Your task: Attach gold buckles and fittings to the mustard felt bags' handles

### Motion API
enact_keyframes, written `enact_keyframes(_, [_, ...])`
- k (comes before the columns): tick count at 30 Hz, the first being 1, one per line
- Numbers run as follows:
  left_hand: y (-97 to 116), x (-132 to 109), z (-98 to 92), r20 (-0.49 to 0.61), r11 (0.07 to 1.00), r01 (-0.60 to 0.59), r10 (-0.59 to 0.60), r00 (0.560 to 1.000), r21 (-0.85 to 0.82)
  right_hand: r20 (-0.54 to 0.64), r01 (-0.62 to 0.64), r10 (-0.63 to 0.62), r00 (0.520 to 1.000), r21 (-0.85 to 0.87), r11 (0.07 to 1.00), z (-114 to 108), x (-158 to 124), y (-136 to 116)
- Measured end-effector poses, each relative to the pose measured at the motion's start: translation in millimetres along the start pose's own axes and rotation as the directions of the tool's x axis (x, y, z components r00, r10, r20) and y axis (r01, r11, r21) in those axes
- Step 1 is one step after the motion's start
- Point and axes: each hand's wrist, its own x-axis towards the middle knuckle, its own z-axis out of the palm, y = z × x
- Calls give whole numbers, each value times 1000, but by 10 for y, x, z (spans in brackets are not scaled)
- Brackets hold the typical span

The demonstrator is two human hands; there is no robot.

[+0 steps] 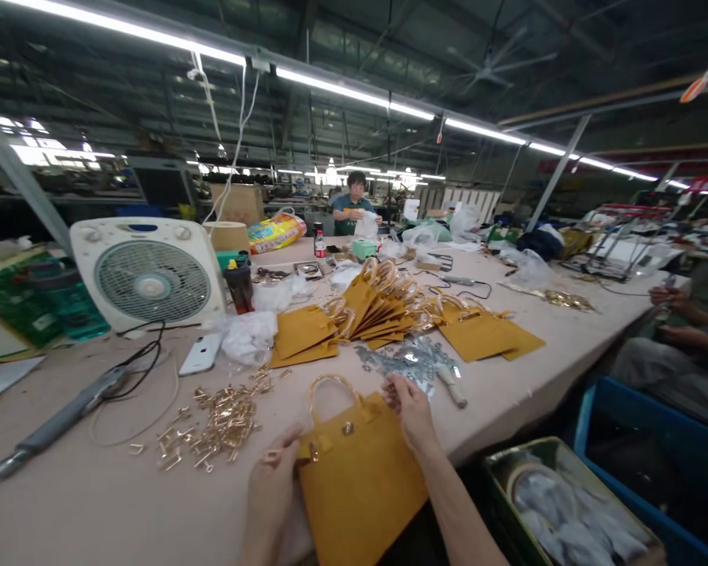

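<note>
A mustard-yellow handbag [363, 479] with a looped handle [330, 381] lies at the table's front edge, its lower part hanging over. Two small metal fittings show near its top. My left hand [274, 472] is closed on the bag's upper left edge. With fingers pinched together, my right hand [410, 409] grips the upper right corner; its fingertips partly hide that corner. Just beyond my right hand is a heap of thin silvery metal plates [410, 358]. Gold-coloured metal fittings [218, 424] are scattered left of the bag.
Stacked yellow bags [377, 306] stand behind the plates. At left are a box fan [153, 275], a white phone [200, 354] and a corded electric screwdriver [59, 424]. Bins [566, 503] sit below the table's right edge. One person [354, 206] works opposite; another's hands [676, 303] show at right.
</note>
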Motion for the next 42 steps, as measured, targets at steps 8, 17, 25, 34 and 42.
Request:
enact_keyframes(8, [372, 318, 505, 616, 316, -820, 545, 569, 477, 37, 26, -19, 999, -199, 980, -477, -60, 316])
enact_keyframes(17, [369, 724, 1362, 932, 53, -932, 27, 360, 359, -22, 56, -62, 998, -212, 976, -487, -76, 324])
enact_keyframes(25, [705, 836, 1496, 937, 198, -917, -25, 348, 345, 103, 130, -103, 989, -305, 944, -533, -163, 203])
enact_keyframes(34, [658, 657, 1796, 819, 552, -679, -14, 574, 485, 345, 280, -118, 931, -471, 836, -357, -263, 123])
enact_keyframes(42, [670, 525, 1610, 681, 510, -583, -8, 732, 632, 187, 104, -15, 982, -478, 872, -396, -26, 241])
